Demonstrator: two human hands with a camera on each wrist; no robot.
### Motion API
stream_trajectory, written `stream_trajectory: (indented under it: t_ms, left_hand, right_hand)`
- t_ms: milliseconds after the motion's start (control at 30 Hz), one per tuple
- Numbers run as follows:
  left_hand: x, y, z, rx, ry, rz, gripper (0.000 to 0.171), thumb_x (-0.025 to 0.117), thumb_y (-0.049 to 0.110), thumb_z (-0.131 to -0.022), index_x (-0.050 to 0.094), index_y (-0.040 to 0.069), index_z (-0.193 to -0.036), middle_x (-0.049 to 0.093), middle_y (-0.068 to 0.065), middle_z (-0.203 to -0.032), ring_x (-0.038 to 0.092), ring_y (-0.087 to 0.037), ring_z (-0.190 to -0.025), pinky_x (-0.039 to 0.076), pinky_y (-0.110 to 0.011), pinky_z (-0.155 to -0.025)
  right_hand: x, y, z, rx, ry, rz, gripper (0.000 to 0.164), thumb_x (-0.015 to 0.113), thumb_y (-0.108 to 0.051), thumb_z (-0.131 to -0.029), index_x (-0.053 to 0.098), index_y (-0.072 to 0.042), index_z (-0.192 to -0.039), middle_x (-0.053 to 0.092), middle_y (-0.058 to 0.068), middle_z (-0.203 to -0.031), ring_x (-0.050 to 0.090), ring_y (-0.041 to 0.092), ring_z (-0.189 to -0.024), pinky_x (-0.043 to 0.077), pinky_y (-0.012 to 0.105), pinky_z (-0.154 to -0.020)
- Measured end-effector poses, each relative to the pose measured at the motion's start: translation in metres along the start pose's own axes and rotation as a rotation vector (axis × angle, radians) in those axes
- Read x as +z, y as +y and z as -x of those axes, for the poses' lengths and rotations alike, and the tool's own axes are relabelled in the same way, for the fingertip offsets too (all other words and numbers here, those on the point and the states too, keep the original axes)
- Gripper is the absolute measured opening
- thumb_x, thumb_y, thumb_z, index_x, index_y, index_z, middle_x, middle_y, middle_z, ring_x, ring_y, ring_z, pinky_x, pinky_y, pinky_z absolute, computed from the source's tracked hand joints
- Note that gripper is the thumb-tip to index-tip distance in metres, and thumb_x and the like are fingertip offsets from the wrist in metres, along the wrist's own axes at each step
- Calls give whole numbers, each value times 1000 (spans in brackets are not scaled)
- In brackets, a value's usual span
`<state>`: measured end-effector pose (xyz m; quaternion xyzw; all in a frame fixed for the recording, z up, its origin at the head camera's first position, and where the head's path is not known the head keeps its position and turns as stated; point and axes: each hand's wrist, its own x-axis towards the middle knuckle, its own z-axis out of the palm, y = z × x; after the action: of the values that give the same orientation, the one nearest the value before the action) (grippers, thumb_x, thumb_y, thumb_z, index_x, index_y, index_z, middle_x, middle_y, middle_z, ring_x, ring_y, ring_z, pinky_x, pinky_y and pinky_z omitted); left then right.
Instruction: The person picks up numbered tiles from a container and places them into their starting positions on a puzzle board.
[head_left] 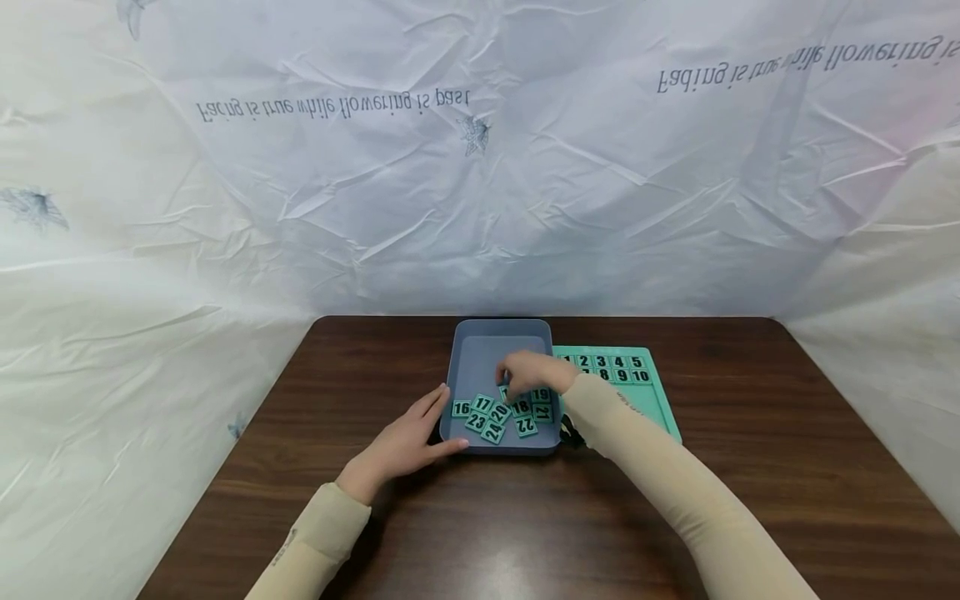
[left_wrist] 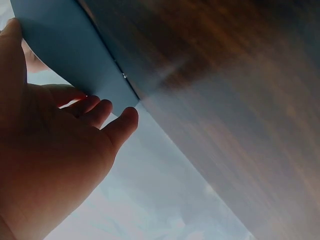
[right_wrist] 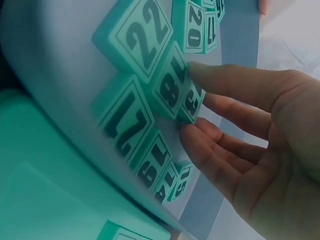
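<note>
A grey-blue tray (head_left: 498, 337) holds several green number tiles, among them tile 16 (head_left: 461, 408), tile 24 (head_left: 492, 431) and tile 22 (right_wrist: 142, 37). My left hand (head_left: 401, 437) rests against the tray's near left corner, its fingers along the left side and the thumb at the front rim. Inside the tray, my right hand (head_left: 531, 372) pinches a number tile (right_wrist: 193, 102) between thumb and fingertips. That tile shows a 3 and part of a 1, and it sits beside tile 18 (right_wrist: 170, 85). The head view mostly hides it behind the hand.
A green number board (head_left: 660, 408) lies right of the tray, with tiles 1 to 5 in its top row and 8, 9, 10 visible below. My right forearm covers part of it. A small black object (head_left: 572, 433) sits by the tray. White sheeting (head_left: 480, 208) surrounds the brown table (head_left: 750, 467).
</note>
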<state>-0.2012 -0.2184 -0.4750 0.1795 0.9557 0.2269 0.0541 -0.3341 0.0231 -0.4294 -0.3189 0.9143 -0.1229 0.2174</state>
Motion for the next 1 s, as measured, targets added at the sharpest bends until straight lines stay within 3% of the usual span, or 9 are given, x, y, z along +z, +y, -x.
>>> stream_trajectory:
  t_ms: [200, 367, 767, 1000]
  left_hand:
    - [0, -1, 0, 6, -5, -4, 99, 56, 69, -92, 18, 11, -162, 14, -6, -168, 23, -28, -151, 33, -51, -115]
    - [1, -3, -1, -1, -2, -11, 99, 56, 70, -92, 18, 12, -163, 14, -5, -168, 23, -28, -151, 33, -51, -115]
    - [2, -1, -1, -2, -10, -21, 99, 56, 70, -92, 17, 12, -163, 13, -4, -168, 22, -27, -151, 33, -50, -115]
    - [0, 1, -2, -2, -10, -20, 100, 57, 69, -92, 17, 11, -162, 14, -5, -168, 23, -27, -151, 33, -50, -115]
  right_hand:
    - [3, 2, -4, 2, 38, -17, 31, 80, -19, -88, 70, -11, -117, 66, 6, -115, 61, 21, -102, 53, 38, -85]
    - [4, 3, -6, -7, 57, -5, 32, 79, -19, -88, 69, -9, -117, 66, 7, -114, 61, 22, -103, 53, 39, -86]
    - [3, -7, -4, 17, 15, 44, 37, 77, -21, -91, 67, -6, -123, 64, 10, -122, 61, 24, -108, 53, 41, -90]
    - [1, -15, -10, 78, -6, 34, 39, 76, -8, -89, 67, -5, -127, 64, 11, -127, 62, 25, -112, 54, 39, -88]
